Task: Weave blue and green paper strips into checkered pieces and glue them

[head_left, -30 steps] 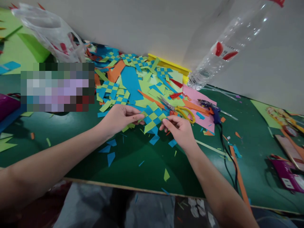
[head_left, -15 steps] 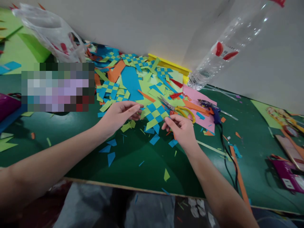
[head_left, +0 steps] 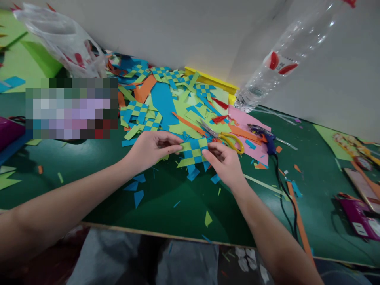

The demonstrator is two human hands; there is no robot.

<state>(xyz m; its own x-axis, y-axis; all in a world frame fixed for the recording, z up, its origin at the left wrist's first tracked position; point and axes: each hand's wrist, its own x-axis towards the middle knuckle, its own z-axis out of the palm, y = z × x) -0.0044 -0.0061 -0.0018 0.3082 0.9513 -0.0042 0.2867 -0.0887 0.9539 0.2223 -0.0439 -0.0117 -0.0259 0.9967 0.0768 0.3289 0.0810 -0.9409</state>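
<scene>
A woven paper piece (head_left: 194, 151) in blue and light green checks is held above the green table between my two hands. My left hand (head_left: 156, 148) pinches its left edge between thumb and fingers. At the right edge, my right hand (head_left: 223, 158) grips it the same way. Yellow-handled scissors (head_left: 227, 140) lie just behind my right hand, blades pointing back left. More woven pieces (head_left: 138, 113) and loose paper strips are heaped behind my hands. Blue scraps (head_left: 138, 198) lie in front.
A clear bottle (head_left: 276, 65) leans at the back right, near a yellow tray (head_left: 212, 80). A blue glue gun (head_left: 270, 143) with a black cable rests on pink paper (head_left: 258, 152). A plastic bag (head_left: 63, 41) stands back left, a phone (head_left: 360, 188) far right.
The woven piece has turned and now lies straighter between my hands. My left hand has moved slightly right and closed on its left edge; my right hand has shifted its grip along the right edge.
</scene>
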